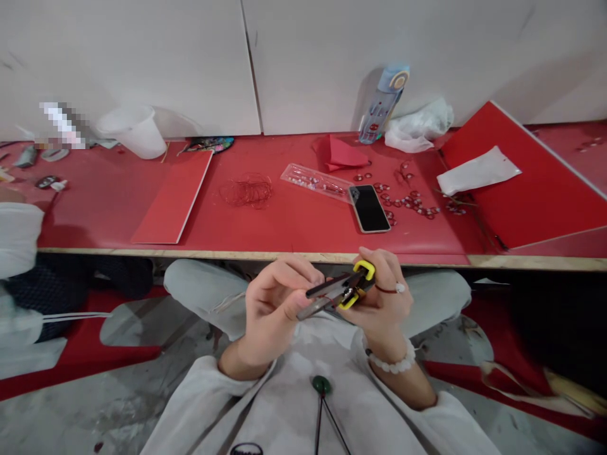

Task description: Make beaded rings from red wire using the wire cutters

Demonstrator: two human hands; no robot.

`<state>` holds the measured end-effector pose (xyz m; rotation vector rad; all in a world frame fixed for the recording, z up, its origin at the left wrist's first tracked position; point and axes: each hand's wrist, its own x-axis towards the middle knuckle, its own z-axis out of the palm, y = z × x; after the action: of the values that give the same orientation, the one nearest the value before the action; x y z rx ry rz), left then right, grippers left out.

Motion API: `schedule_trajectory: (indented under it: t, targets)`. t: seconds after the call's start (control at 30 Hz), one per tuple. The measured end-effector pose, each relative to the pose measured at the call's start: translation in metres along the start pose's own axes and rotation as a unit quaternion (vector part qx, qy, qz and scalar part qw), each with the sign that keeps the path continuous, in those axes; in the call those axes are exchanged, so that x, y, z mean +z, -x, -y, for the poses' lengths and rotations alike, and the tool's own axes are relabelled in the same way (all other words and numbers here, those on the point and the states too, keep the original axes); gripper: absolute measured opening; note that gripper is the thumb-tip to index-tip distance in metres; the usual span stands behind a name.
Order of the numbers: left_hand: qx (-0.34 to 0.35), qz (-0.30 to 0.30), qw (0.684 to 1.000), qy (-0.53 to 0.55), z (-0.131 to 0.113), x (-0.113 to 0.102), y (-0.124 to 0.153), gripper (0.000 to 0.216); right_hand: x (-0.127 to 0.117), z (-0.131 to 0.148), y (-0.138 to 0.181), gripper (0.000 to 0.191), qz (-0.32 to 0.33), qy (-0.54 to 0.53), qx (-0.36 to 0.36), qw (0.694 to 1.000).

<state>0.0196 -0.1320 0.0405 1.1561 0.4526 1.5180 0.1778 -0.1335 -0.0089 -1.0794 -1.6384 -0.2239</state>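
Above my lap, my right hand [386,297] is wrapped round a pair of pliers [348,289] with yellow handles. The long dark jaws point left and stand apart. My left hand [277,297] is closed in a pinch at the jaw tips, thumb below and fingers above. A trace of thin red shows between the jaws, but what the left fingers hold is too small to make out. On the table beyond lies a tangled coil of thin red wire [246,191]. Several small red wire loops with beads [415,203] lie to the right.
The red tabletop [284,237] carries a phone [370,208], a clear bead box [315,182], red folders [175,199] [535,183], a blue bottle [383,104], a plastic bag [420,126] and a white cup [135,131]. A neighbour's sleeve [19,237] shows at left.
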Motion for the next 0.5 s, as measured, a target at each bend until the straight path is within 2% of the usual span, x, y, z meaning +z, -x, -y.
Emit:
schedule_trajectory:
  t: [0.5]
  targets:
    - [0.016, 0.002, 1.000, 0.003, 0.0038, 0.0007, 0.0062, 0.017, -0.0022, 0.0026, 0.0015, 0.060, -0.005, -0.041, -0.005, 0.999]
